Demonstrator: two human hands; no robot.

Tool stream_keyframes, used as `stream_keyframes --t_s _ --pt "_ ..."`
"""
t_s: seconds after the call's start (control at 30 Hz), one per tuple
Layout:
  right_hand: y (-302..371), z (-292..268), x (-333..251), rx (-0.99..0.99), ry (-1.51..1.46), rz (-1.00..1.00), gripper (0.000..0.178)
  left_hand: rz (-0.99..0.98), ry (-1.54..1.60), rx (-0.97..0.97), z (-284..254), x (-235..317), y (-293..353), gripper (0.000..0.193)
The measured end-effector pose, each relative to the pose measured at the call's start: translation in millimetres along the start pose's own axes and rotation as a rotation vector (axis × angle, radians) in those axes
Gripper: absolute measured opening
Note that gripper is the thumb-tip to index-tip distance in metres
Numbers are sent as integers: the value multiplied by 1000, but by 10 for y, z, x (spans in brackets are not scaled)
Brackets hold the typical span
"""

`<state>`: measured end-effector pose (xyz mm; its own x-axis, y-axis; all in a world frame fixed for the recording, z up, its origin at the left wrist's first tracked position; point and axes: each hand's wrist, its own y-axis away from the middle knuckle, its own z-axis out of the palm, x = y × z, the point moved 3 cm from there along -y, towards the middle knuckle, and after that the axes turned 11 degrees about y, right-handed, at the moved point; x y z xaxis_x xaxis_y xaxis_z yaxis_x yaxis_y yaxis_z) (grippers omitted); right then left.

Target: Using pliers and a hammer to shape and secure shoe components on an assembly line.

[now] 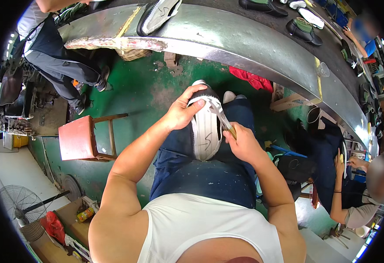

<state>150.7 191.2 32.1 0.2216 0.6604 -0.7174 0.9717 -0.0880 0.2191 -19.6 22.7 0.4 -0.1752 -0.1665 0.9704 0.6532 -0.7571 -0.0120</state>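
A shoe (206, 136) rests sole side up on my lap, its pale underside facing me and its dark toe pointing away. My left hand (181, 111) is closed around the toe end, thumb pressed on the white gathered edge. In my right hand (244, 143) is a metal tool that looks like pincers (225, 122), gripped by a yellowish handle. Its metal end touches the shoe's right edge near the toe. My fingers hide part of the handle.
A curved metal-edged bench (227, 39) carrying several shoes runs across the far side. A stool with a pink seat (76, 138) stands left, and a fan (19, 204) lower left. One person (54, 57) stands far left; another (354, 193) sits right. Red cloth (251, 79) hangs under the bench.
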Motion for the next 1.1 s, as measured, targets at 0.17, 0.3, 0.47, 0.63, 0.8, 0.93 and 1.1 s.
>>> stream_keyframes --t_s 0.17,0.3,0.47,0.63,0.8,0.93,1.1 --pt "119 -236 -331 15 393 34 20 55 -4 19 70 95 -39 43" --pt "10 -370 -295 -12 391 -52 20 18 -23 111 50 -26 -101 41" --pt "-57 -421 -307 -123 -194 75 24 -35 51 137 -24 -52 -150 41" --pt "-587 -348 -247 -152 271 87 30 -73 -35 94 -70 -50 -132 47" --pt "-517 -105 -76 161 63 65 65 -312 321 48 -325 -185 11 63" --pt "-468 397 227 83 -32 144 54 -309 471 90 -199 -198 127 59" --pt "-225 526 397 136 -130 173 35 -328 244 444 181 -435 370 64"
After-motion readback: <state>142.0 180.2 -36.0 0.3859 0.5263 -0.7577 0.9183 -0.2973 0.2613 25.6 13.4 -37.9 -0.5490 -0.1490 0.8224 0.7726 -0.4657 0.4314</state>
